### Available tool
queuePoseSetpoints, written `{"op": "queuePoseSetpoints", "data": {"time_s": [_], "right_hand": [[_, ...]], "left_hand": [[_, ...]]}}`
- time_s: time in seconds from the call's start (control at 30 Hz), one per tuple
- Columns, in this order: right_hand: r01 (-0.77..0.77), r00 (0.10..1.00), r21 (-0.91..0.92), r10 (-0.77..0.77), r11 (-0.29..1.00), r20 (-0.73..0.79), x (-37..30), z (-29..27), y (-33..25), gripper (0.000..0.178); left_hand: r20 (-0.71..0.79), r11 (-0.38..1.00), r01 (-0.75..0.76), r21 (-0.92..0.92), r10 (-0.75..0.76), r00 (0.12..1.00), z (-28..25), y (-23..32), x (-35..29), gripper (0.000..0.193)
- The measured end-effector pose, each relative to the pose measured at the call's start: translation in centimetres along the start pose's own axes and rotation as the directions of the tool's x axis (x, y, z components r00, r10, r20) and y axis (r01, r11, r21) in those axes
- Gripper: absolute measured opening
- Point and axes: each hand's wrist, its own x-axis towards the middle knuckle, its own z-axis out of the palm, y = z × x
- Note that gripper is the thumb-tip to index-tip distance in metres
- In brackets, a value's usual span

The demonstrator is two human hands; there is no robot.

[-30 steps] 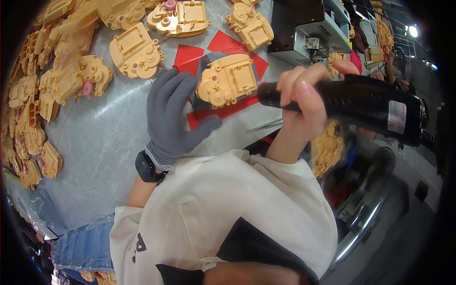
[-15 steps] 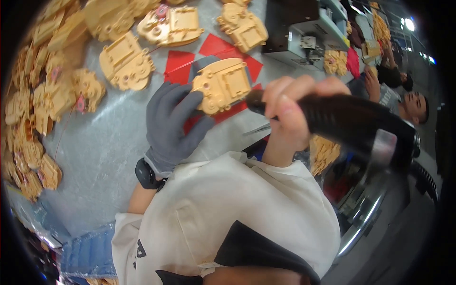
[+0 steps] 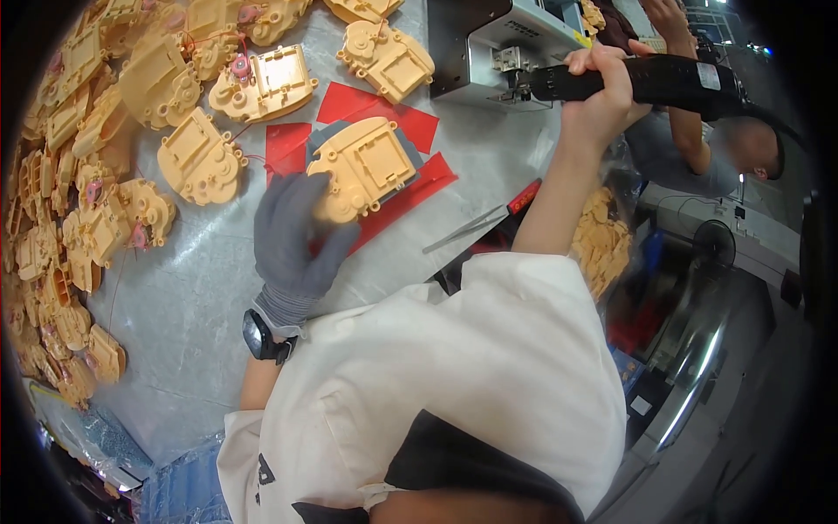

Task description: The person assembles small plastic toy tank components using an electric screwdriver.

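Observation:
A yellow plastic housing [image 3: 365,166] with a square recess and round bosses sits on a dark grey fixture [image 3: 410,164] ringed by red tape [image 3: 384,113]. My left hand [image 3: 297,231], in a grey glove, grips the housing's near left edge, its fingertips on the rim and the thumb below. Bare, my right hand [image 3: 602,92] is wrapped round a black electric screwdriver [image 3: 650,80], held nearly level. The screwdriver's tip is at the small metal outlet [image 3: 513,63] on the front of a grey screw-feeder box [image 3: 476,44]; the bit's end is too small to make out.
Many similar housings [image 3: 92,218] are heaped on the left of the metal table [image 3: 192,297], some with red wires. A long metal tool with a red handle [image 3: 524,197] lies near the table edge. More yellow parts [image 3: 602,240] fill a bag at right, near another person [image 3: 690,162].
My right hand has carried the screwdriver from beside the housing up and away to the feeder box. My left hand stays at the housing. The view has shifted somewhat.

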Motion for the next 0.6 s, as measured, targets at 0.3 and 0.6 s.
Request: {"op": "queuePoseSetpoints", "data": {"time_s": [0.3,0.6], "right_hand": [[-0.187,0.839,0.425,-0.081,0.885,0.539,-10.5,6.0,-6.1,0.065],[-0.292,0.787,0.206,0.112,0.934,0.607,-13.1,8.8,-6.2,0.057]], "left_hand": [[0.039,0.987,0.115,-0.109,-0.112,0.993,-0.6,-0.2,0.3,0.058],[0.044,0.997,0.056,-0.056,-0.053,0.998,-1.0,-0.6,0.0,0.062]]}}
